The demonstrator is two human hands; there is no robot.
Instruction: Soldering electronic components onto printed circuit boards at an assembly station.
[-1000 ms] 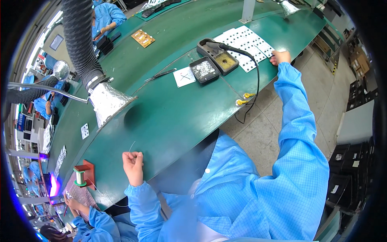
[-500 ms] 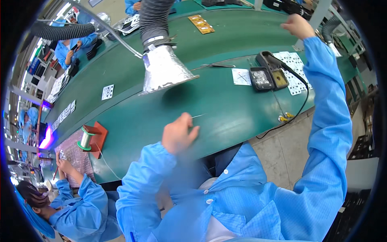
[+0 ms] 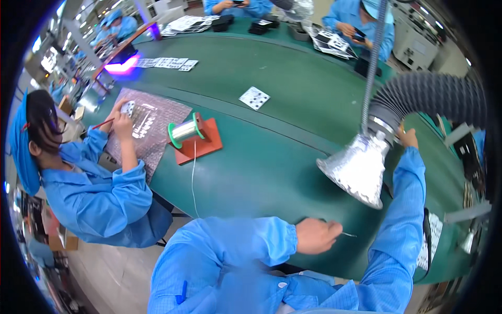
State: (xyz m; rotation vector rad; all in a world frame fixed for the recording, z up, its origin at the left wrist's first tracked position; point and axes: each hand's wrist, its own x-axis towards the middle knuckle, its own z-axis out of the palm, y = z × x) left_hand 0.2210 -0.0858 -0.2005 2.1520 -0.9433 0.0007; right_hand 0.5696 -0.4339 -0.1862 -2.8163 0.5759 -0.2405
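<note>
My left hand point(image 3: 319, 236) is closed near the front edge of the green bench, with a thin silvery solder wire point(image 3: 349, 235) sticking out past its fingertips. My right arm stretches far forward on the right. At its end, my right hand point(image 3: 410, 138) is beside the foil-covered fume hood point(image 3: 358, 170), its fingers partly hidden behind the hood's neck. A small yellowish patch shows at those fingers, too little to name. To the left, a spool of solder wire point(image 3: 184, 133) sits on a red-brown stand point(image 3: 212, 142), its wire trailing down toward my left sleeve.
A ribbed grey hose point(image 3: 423, 99) carries the hood. One white circuit board point(image 3: 254, 98) lies on the green belt, with more boards point(image 3: 170, 63) farther left. At left a co-worker point(image 3: 94, 183) works over bubble wrap point(image 3: 157, 112). A white board panel point(image 3: 430, 240) lies right of my arm.
The view has swung left. My right hand has come from far right of the hood to just behind its neck. My left hand still pinches the wire.
</note>
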